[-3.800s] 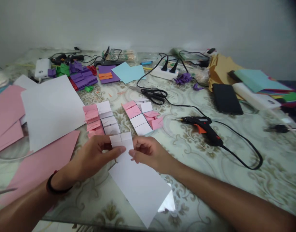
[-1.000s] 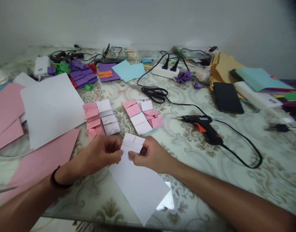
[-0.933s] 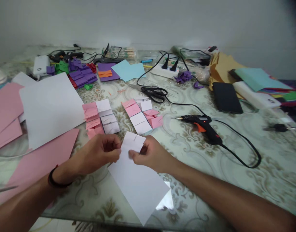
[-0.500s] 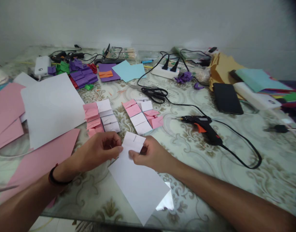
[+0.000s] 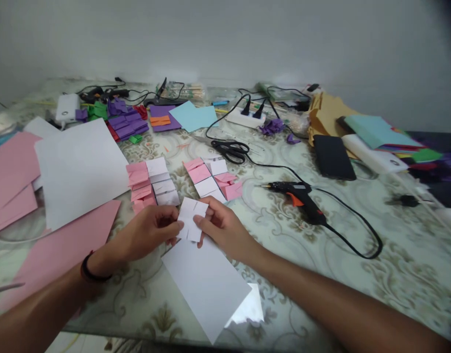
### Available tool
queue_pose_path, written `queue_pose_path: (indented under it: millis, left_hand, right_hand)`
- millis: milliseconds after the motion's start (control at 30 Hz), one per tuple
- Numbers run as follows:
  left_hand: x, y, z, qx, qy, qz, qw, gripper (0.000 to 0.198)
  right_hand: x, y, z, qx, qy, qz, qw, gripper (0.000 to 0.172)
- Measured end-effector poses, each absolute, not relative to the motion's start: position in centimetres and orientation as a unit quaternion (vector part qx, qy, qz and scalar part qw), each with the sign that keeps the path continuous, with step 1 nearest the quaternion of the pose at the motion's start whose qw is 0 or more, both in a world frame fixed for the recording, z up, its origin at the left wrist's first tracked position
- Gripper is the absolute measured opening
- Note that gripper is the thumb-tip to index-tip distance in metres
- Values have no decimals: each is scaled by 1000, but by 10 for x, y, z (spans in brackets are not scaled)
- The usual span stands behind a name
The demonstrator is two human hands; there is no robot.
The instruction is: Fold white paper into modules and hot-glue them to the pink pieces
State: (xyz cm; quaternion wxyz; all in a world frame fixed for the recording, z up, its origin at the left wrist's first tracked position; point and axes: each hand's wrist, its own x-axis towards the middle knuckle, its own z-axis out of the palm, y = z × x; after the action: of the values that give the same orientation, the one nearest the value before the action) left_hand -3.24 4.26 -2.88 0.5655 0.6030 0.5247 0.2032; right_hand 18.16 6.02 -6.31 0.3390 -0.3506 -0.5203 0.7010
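Observation:
A small folded white paper piece (image 5: 190, 219) stands between my two hands, just above a white paper strip (image 5: 207, 282) lying on the table. My left hand (image 5: 148, 235) pinches its left edge with thumb and fingers closed. My right hand (image 5: 221, 228) grips its right edge, fingers curled. Behind the hands lie two groups of folded pink and white paper pieces (image 5: 152, 184) (image 5: 212, 177).
A black and orange glue gun (image 5: 297, 196) with its cord lies to the right. Black scissors (image 5: 229, 149), a power strip (image 5: 243, 117), a black phone (image 5: 332, 157), a large white sheet (image 5: 80, 169), pink sheets (image 5: 60, 247) and purple folded pieces (image 5: 126, 125) cover the patterned table (image 5: 321, 255).
The small white piece has been turned upright and unfolded wider between my fingers. Both hands have shifted slightly up and left; the view has drifted right.

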Motion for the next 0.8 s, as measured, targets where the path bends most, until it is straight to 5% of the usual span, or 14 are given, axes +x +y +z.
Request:
queue_pose_path:
  millis: [233,467,800]
  left_hand:
    - [-30,42,-31,506,469,319,650,21]
    - [-36,41,-19,580,481,344,560,14]
    - [-30,31,-19,691,550,310,351,14]
  right_hand:
    - [184,59,-70,-351,-510,701,354,32]
    - [193,63,-62,-235,-551,709,373,22]
    - [180,57,-57,-395,-554,638,362,17]
